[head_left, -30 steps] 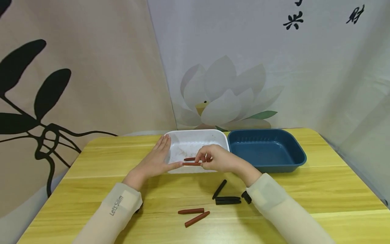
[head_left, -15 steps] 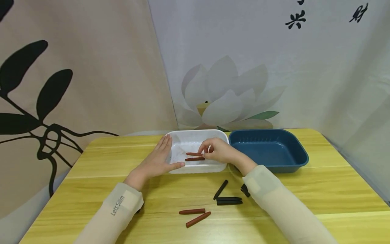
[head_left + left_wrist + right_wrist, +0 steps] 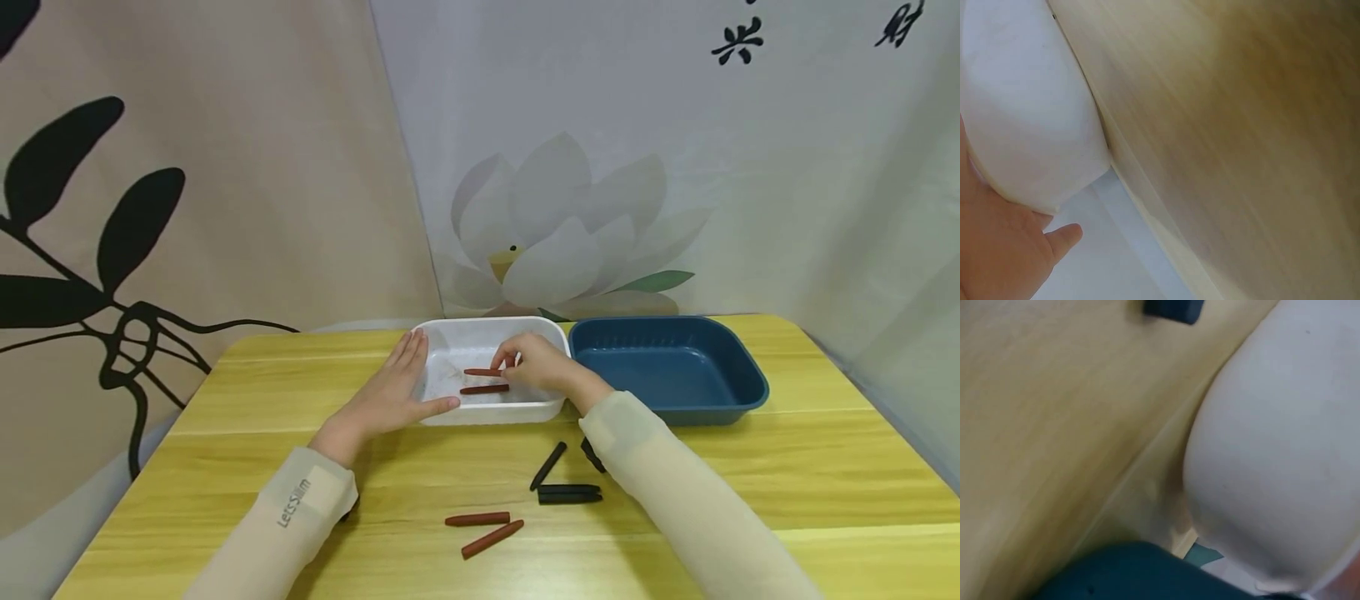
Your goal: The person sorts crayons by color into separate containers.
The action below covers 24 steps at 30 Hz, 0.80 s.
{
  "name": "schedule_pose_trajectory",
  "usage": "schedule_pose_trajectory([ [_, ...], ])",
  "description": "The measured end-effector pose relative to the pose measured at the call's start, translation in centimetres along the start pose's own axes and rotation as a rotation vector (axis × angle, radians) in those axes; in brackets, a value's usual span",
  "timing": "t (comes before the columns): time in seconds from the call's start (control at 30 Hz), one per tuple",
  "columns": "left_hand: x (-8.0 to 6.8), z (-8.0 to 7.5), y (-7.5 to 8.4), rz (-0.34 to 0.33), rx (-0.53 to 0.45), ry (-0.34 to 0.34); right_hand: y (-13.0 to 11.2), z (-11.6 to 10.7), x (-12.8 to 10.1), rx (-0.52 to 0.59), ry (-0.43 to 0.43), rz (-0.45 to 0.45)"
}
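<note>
My left hand lies flat against the left wall of a white tray, fingers straight and thumb along its front rim. The left wrist view shows the same tray's outer wall beside my thumb. My right hand reaches into the tray and pinches the right end of a red-brown stick low over the tray floor. A second red-brown stick lies on the tray floor just in front of it. The right wrist view shows only the white tray's wall and the table.
A dark blue tray touches the white one on its right. On the yellow wooden table near me lie two more red-brown sticks and three black sticks. Printed cloth backdrops close off the far side.
My right hand has carried the red-brown stick from the tray's front rim inward, past the stick lying there. The left hand has stayed against the tray.
</note>
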<state>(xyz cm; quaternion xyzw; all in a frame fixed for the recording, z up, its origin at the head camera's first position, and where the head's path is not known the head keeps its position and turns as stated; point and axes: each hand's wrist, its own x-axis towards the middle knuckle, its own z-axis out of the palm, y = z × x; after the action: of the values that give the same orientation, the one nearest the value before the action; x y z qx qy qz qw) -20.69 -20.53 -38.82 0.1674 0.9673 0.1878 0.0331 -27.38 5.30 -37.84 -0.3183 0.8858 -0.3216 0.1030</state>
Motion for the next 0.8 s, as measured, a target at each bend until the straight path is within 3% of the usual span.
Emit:
schedule_pose_trajectory([
  [0.33,0.1,0.0,-0.2,0.000,-0.001,0.002,0.0,0.9,1.1,-0.013,-0.041,0.033],
  [0.57,0.2,0.0,-0.2,0.005,-0.004,0.000,0.3,1.3,1.3,-0.022,-0.044,-0.014],
  [0.8,0.0,0.0,-0.2,0.001,-0.003,-0.001,0.1,1.3,1.1,-0.013,-0.049,0.038],
])
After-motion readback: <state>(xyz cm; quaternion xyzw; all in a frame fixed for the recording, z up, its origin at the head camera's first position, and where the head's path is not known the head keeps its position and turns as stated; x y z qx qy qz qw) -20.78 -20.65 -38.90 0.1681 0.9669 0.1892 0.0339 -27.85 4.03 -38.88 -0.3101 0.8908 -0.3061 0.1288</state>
